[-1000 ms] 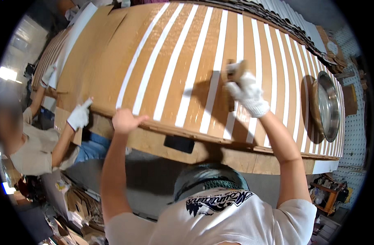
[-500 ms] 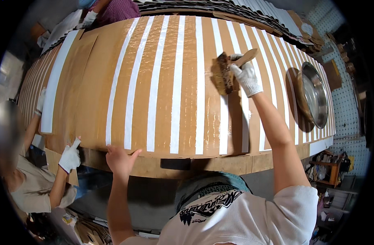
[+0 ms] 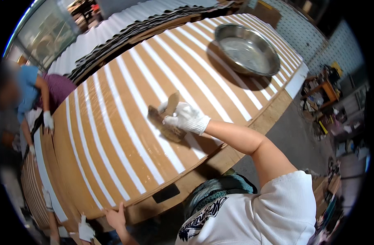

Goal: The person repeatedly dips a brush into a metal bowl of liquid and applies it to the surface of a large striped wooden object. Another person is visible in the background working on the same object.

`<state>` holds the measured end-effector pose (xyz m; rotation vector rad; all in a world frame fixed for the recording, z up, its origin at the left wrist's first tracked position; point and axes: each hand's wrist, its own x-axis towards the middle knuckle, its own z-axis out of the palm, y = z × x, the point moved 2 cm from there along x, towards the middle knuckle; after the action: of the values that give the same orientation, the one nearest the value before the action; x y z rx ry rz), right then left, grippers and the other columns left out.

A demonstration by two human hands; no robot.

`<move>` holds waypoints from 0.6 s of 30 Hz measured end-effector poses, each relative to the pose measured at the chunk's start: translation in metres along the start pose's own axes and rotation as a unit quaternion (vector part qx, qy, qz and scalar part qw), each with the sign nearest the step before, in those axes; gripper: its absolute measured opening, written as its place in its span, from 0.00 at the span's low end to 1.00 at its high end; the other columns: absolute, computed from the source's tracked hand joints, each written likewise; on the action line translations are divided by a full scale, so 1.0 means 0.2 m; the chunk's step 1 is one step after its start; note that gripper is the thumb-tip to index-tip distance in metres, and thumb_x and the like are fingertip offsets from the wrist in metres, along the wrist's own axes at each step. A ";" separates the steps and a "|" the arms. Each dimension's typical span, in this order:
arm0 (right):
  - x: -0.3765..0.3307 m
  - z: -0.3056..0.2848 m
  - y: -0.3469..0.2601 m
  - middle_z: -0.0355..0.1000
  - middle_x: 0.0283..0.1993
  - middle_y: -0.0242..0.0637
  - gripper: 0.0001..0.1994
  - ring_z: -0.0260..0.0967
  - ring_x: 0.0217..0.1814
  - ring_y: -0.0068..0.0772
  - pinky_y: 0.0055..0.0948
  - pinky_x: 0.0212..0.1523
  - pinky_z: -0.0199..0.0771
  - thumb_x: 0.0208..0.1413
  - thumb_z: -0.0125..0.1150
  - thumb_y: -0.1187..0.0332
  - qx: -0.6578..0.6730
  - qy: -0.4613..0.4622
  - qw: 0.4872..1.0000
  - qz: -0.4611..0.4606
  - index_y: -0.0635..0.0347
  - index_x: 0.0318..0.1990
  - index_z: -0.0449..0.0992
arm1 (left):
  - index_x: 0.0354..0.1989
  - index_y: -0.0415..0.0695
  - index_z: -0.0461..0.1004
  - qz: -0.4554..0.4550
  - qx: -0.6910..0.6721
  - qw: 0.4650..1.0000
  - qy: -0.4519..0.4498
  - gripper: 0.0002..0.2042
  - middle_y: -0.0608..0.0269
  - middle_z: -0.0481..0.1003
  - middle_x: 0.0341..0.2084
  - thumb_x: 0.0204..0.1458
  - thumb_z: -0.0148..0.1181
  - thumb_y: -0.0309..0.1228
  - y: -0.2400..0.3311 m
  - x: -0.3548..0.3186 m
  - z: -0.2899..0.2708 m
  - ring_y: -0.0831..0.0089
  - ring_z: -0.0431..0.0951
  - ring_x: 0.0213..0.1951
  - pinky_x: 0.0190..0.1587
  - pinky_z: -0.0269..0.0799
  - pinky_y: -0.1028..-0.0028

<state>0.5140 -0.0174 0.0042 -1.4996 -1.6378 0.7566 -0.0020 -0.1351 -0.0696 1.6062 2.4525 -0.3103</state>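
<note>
In my gloved right hand (image 3: 188, 118) is a wide brush (image 3: 170, 131) with a flat wooden handle pointing up and away. Its dark bristles press on a large brown sheet (image 3: 130, 106) with white stripes, closer to the near edge than the far one. Left of the brush the surface shines wet in places. My bare left hand (image 3: 116, 217) rests at the sheet's near edge, thumb apart from the fingers; it holds nothing I can see. Past the brush, to the right, a round metal basin (image 3: 266, 57) sits on the sheet, with pale liquid or residue inside.
A person in a blue top (image 3: 29, 83) stands at the far left, a gloved hand (image 3: 48, 121) on the sheet. Another gloved hand (image 3: 86, 230) is left of mine. Wavy stacked sheets (image 3: 129, 22) line the back. A cluttered shelf (image 3: 328, 92) stands right.
My view has turned to the right, so the basin appears nearer the middle. The brush in my right hand has come toward me along the sheet. My left hand stays at the edge.
</note>
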 end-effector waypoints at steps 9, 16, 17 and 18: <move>-0.29 -1.36 0.27 0.79 0.42 0.45 0.16 0.79 0.39 0.51 0.39 0.53 0.76 0.56 0.62 0.58 -0.060 0.209 0.976 0.026 0.52 0.50 0.80 | 0.73 0.36 0.57 -0.011 -0.291 0.944 0.156 0.34 0.44 0.58 0.72 0.64 0.61 0.41 0.12 -0.31 0.24 0.52 0.58 0.72 0.73 0.53 0.61; -0.23 -2.10 0.74 0.80 0.47 0.46 0.19 0.78 0.49 0.49 0.40 0.54 0.76 0.57 0.62 0.51 -0.196 0.277 0.936 0.095 0.46 0.52 0.81 | 0.69 0.37 0.65 0.089 -0.503 0.845 0.159 0.24 0.53 0.70 0.64 0.64 0.56 0.22 0.86 -0.74 0.28 0.66 0.71 0.62 0.61 0.67 0.69; -0.19 -2.11 0.79 0.80 0.47 0.47 0.20 0.78 0.50 0.49 0.41 0.54 0.76 0.56 0.62 0.51 -0.188 0.244 0.944 0.115 0.46 0.53 0.81 | 0.69 0.37 0.64 0.096 -0.516 0.838 0.151 0.24 0.52 0.70 0.63 0.64 0.56 0.20 0.97 -0.79 0.25 0.66 0.70 0.63 0.63 0.65 0.68; -0.16 -2.09 0.81 0.80 0.47 0.47 0.20 0.78 0.51 0.51 0.42 0.53 0.76 0.55 0.62 0.50 -0.228 0.218 0.937 0.152 0.46 0.52 0.81 | 0.69 0.38 0.64 0.105 -0.506 0.843 0.150 0.24 0.52 0.70 0.64 0.64 0.56 0.21 1.04 -0.84 0.23 0.66 0.70 0.64 0.63 0.65 0.68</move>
<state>0.9540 -0.0601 0.0826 -2.1065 -1.3047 0.1628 0.2572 -0.2149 -0.0811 1.3960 1.9358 1.1530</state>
